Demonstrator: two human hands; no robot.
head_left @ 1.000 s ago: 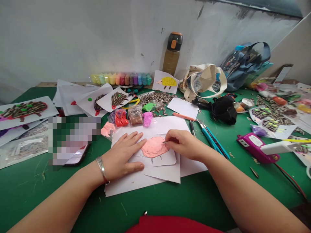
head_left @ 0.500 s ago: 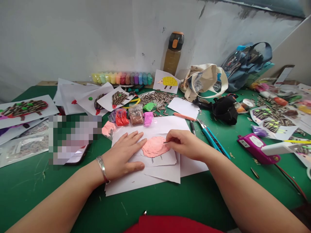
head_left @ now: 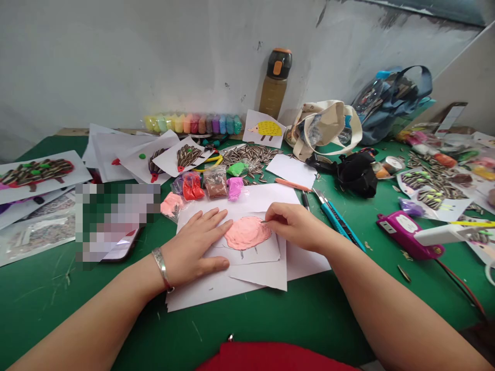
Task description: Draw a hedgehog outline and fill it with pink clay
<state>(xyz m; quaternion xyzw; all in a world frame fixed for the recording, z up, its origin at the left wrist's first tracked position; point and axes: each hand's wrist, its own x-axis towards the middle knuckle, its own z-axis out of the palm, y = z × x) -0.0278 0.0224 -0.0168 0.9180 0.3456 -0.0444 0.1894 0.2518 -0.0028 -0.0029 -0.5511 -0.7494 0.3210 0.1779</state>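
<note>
A flattened pink clay shape covers an animal outline with drawn legs on a small white sheet. My left hand lies flat with fingers spread, its fingertips at the clay's left edge, pressing on the papers. Pinched in my right hand is a small dark sunflower seed, only its tip showing, at the clay's upper right edge. Larger white sheets lie underneath. Bagged red clay, brown clay and a pink lump sit just beyond my left hand.
Loose sunflower seeds are heaped at the back, near a hedgehog picture and a bottle. A blue utility knife and pen lie right of the paper. Farther right is a purple glue-gun-like device. Seed-covered pictures lie left.
My right hand has shifted slightly upward along the clay's right edge with the seed in its pinch. My left hand stays flat in place. The view has tilted a little.
</note>
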